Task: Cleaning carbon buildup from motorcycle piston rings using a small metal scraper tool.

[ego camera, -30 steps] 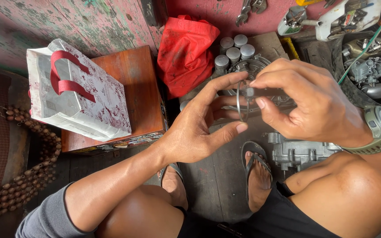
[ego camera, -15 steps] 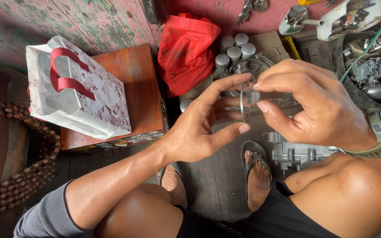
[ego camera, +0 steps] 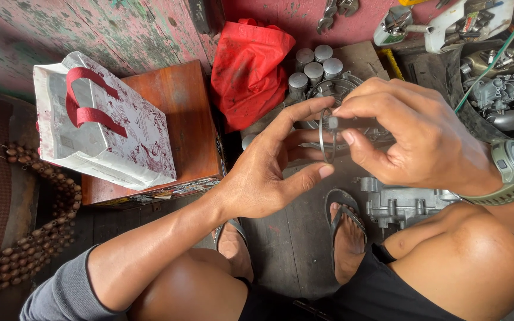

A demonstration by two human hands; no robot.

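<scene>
Head view: left hand (ego camera: 269, 172) spreads its fingers, index tip on a thin metal ring (ego camera: 327, 135); right hand (ego camera: 414, 134) pinches the ring's top, wrist bent inward.

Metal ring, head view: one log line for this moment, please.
left hand: fingertips on thin metal ring | right hand: pinches ring's top | ring: upright, in the air | below: engine casing

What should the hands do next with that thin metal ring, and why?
Probably ease the thin ring a little wider with the left hand. The right hand pinches a small part at the ring's top edge, and the left fingers only brace the ring, so the fitting looks unfinished.
</scene>
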